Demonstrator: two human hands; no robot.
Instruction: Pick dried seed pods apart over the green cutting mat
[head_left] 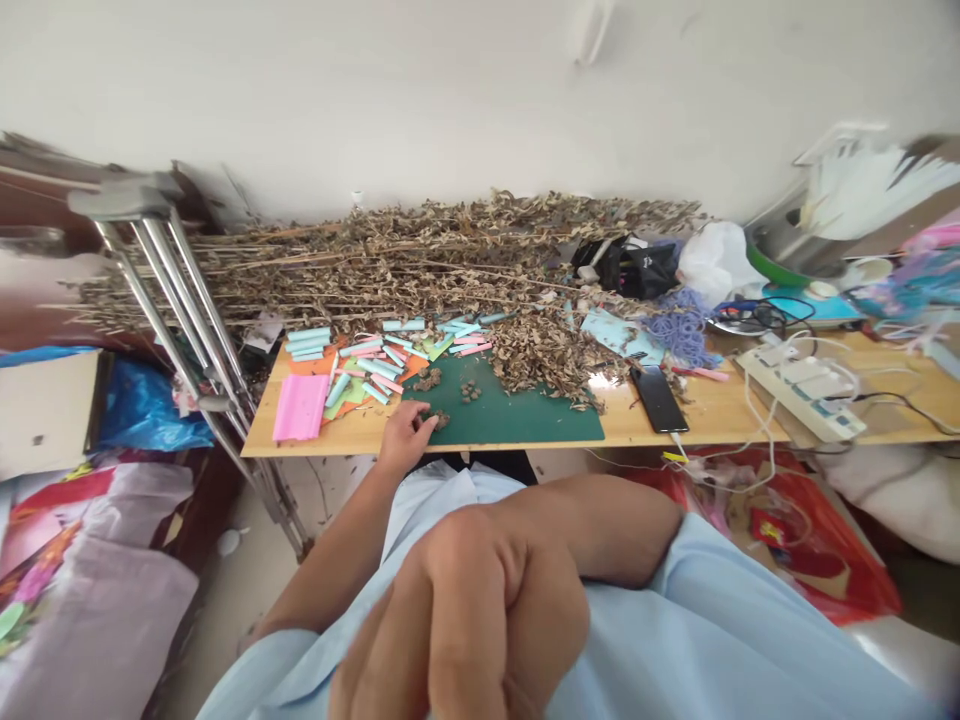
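Center: 3 small clumps [471,391] apart on green mat [517,425]; larger leaf heap [536,352] still loose. Left hand [405,436] half-curled beside 1 clump; right hand [476,610] curled, lower center; holds untellable.

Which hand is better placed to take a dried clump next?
Left hand, likely: it is at the green mat, close by a dried clump; the right hand is up near the camera.

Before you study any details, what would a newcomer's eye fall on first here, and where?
Probably the right hand, large and close to the camera at bottom centre. Beyond it, dried stalks stretch along the wall. The left hand is by the near left corner of the green mat, close to a small brown clump.
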